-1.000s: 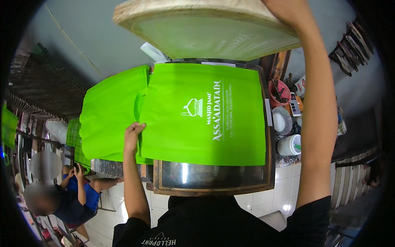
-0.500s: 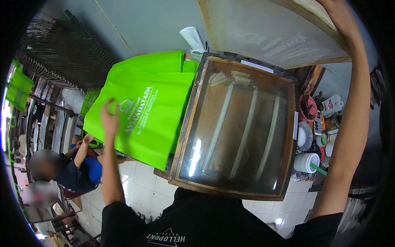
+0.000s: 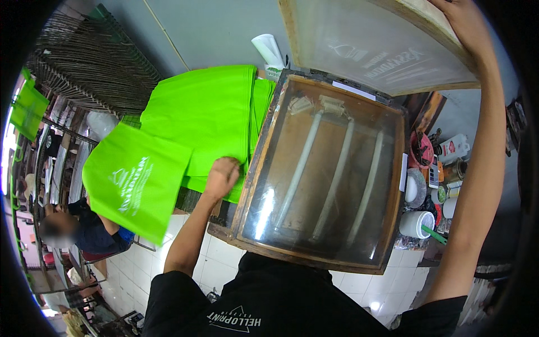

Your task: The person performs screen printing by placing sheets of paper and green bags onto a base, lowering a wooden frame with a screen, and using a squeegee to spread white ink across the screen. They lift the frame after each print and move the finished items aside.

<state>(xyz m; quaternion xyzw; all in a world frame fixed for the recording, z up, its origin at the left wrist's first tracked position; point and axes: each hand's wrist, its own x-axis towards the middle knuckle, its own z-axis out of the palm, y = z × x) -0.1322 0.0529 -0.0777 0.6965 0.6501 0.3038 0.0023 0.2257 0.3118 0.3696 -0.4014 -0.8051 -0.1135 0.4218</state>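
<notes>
My right hand (image 3: 465, 27) grips the upper edge of a wood-framed printing screen (image 3: 359, 42), which stands raised over the far side of a glass-topped wooden box (image 3: 323, 185). White lettering and a small emblem show on its mesh. At the near right corner of a stack of bright green fabric bags (image 3: 202, 112) is my left hand (image 3: 223, 175). Its fingers are curled, and whatever they pinch is hidden. A green bag with white print (image 3: 137, 180) hangs tilted off the stack's left side, beside a seated co-worker (image 3: 104, 230).
Right of the box are a white tub (image 3: 416, 223) with a green handle, a red container (image 3: 421, 149) and a white jug (image 3: 453, 147). A wire drying rack (image 3: 92, 62) stands far left. A white roll (image 3: 268, 49) is behind the stack.
The printed bag has moved off the stack to the left, baring plain green bags. My left hand has shifted right to the stack's near right corner. My right hand still holds the screen up.
</notes>
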